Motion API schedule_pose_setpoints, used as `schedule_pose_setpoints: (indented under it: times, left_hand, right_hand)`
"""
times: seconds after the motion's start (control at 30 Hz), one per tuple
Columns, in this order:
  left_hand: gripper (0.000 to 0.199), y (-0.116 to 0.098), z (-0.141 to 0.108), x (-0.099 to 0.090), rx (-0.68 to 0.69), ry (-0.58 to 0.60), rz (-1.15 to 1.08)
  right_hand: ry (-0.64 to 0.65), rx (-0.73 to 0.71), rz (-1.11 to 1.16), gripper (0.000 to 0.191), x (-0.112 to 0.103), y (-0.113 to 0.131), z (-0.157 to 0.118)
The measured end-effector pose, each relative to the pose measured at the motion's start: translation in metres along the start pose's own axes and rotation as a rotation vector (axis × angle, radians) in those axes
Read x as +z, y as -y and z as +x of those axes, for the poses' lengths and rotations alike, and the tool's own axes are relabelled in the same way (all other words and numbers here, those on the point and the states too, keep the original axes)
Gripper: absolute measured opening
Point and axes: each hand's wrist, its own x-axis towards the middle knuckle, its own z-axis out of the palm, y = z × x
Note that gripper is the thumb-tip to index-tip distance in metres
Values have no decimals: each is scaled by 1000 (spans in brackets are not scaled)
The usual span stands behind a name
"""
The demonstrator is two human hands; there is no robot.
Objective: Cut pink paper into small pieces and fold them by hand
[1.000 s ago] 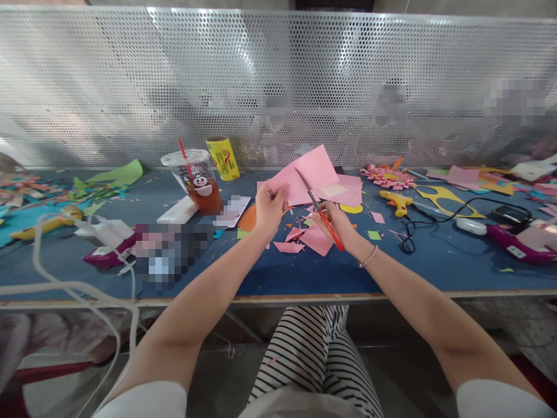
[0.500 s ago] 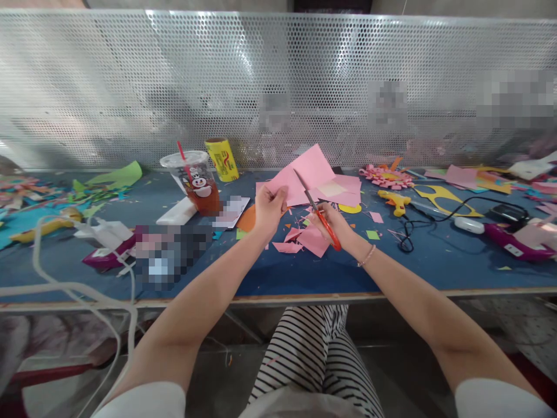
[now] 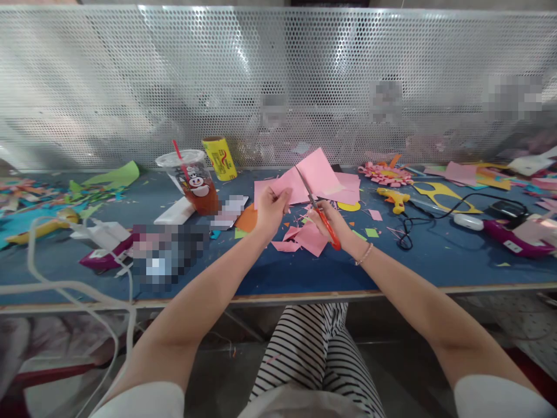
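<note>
My left hand (image 3: 273, 209) pinches the lower left part of a pink paper sheet (image 3: 319, 169), which is held above the table. In my right hand (image 3: 331, 219) is a pair of scissors with red handles (image 3: 329, 227). Their blades point up and to the left, over the pink sheet; whether they are parted is hard to tell. Pink paper scraps (image 3: 312, 239) lie below, between my two hands. More pink paper (image 3: 350, 184) rests on the table behind and to the right of the scissors.
A drink cup (image 3: 198, 183) and a yellow tube (image 3: 220, 158) stand left of centre. At the right are a yellow glue gun (image 3: 394, 200), a black cable and a purple object (image 3: 517, 238). White cables cross the left side. A perforated metal panel (image 3: 278, 75) rises behind.
The pink sheet has tilted slightly, its top corner a little lower and further right. My left hand has moved slightly to the right. The camera view has shifted a little.
</note>
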Motion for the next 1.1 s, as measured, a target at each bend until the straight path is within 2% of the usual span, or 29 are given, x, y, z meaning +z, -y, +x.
schedule_pose_setpoints:
  times: [0.27, 0.4, 0.6, 0.87, 1.0, 1.1]
  left_hand:
    - [22, 0, 2, -2, -16, 10, 6]
    - [21, 1, 3, -3, -10, 19, 19]
    - [23, 6, 3, -2, -60, 133, 64]
    - [21, -1, 1, -1, -68, 95, 55]
    - [21, -1, 1, -3, -72, 119, 110]
    - [20, 2, 2, -2, -86, 120, 130]
  right_hand:
    - [-20, 71, -99, 32, 1, -4, 2]
    - [-9, 47, -40, 34, -1, 2, -1]
    - [54, 30, 68, 37, -5, 7, -4]
    - [-3, 8, 43, 37, -2, -9, 3]
    - [-6, 36, 52, 36, -2, -6, 0]
    - [23, 57, 153, 36, -4, -3, -2]
